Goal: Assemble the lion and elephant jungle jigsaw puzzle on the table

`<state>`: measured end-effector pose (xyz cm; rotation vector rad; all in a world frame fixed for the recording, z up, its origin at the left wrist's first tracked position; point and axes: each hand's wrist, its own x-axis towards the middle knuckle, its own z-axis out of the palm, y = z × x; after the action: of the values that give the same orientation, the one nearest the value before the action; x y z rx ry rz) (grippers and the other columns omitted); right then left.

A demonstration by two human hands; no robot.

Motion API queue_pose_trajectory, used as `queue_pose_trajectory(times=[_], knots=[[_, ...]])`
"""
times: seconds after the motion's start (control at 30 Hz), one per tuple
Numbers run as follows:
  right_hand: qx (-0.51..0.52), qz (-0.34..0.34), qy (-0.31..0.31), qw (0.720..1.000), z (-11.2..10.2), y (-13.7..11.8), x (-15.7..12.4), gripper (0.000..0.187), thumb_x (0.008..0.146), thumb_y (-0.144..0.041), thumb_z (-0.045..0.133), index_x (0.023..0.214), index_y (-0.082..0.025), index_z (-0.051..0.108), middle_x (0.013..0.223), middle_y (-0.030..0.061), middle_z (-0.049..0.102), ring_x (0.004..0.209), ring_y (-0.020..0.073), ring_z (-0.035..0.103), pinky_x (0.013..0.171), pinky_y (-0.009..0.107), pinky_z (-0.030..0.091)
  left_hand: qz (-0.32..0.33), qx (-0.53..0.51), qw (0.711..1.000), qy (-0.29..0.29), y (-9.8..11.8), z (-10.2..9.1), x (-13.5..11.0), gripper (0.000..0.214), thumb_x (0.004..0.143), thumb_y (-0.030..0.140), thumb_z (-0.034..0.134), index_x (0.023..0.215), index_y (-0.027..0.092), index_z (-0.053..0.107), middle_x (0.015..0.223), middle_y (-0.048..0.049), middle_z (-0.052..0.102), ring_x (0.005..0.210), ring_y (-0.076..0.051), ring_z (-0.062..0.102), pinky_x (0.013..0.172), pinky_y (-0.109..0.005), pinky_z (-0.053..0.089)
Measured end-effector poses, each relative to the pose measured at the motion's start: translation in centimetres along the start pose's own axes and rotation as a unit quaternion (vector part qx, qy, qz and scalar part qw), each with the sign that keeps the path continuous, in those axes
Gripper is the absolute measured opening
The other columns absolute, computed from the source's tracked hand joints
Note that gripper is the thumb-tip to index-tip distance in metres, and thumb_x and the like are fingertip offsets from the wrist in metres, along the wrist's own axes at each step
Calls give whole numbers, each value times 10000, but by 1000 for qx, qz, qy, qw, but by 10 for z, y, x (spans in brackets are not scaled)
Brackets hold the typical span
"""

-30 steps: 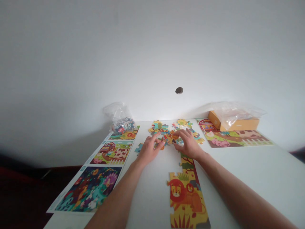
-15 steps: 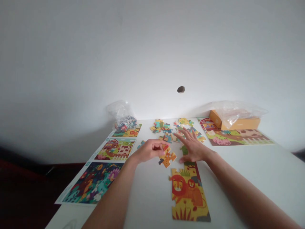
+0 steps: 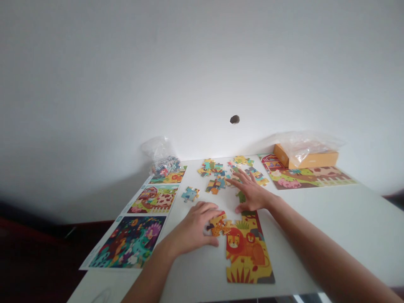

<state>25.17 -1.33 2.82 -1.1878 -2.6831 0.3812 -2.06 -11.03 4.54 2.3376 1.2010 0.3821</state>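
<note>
A partly joined jigsaw section (image 3: 249, 256) with two lions lies on the white table. At its upper left edge is an orange spotted puzzle piece (image 3: 220, 226), flat and touching it; I cannot tell whether they interlock. My left hand (image 3: 197, 225) is open beside that piece, thumb and fingers apart on either side of it. Farther up, my right hand (image 3: 251, 192) is open with spread fingers, its fingertips over loose puzzle pieces (image 3: 259, 176). Between its thumb and index finger shows a green piece (image 3: 241, 196), partly hidden by the hand.
More loose pieces (image 3: 210, 166) and a light-blue piece (image 3: 190, 193) lie toward the wall. Printed picture sheets (image 3: 128, 242) line the left edge, with a clear bag (image 3: 164, 158) behind. At right, an orange box (image 3: 315, 160) under plastic stands on a farm puzzle (image 3: 322, 176).
My left hand has brought the orange spotted piece down to the lion section and its fingers have opened. My right hand stays spread in nearly the same place.
</note>
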Motion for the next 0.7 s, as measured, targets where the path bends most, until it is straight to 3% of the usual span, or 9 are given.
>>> queue_pose_trajectory(times=[0.1,0.3,0.7], knots=[[9,5,-4,1000,0,1,1,1192,589,-708,766,1568,-291,228,1613,180,170,1480,466,55,1121,729,-2,-2,23,999,35,-4,11,-28,378,894,335,645,1271,327,623,1379,-31,574,1311,-246,440,1139,-443,325],[21,8,-14,1000,-1,1,1,1175,587,-692,773,1561,-283,257,1608,178,195,1479,461,72,1123,726,18,0,48,997,52,-10,13,-66,280,921,307,585,1189,322,663,1374,-22,574,1305,-256,434,1129,-455,340],[28,7,-18,999,3,4,4,1160,597,-693,764,1558,-270,271,1607,183,200,1481,463,57,1116,736,6,-30,-45,992,113,-2,26,-50,610,819,239,683,1397,299,494,1315,-63,572,1261,-244,474,1103,-409,416]])
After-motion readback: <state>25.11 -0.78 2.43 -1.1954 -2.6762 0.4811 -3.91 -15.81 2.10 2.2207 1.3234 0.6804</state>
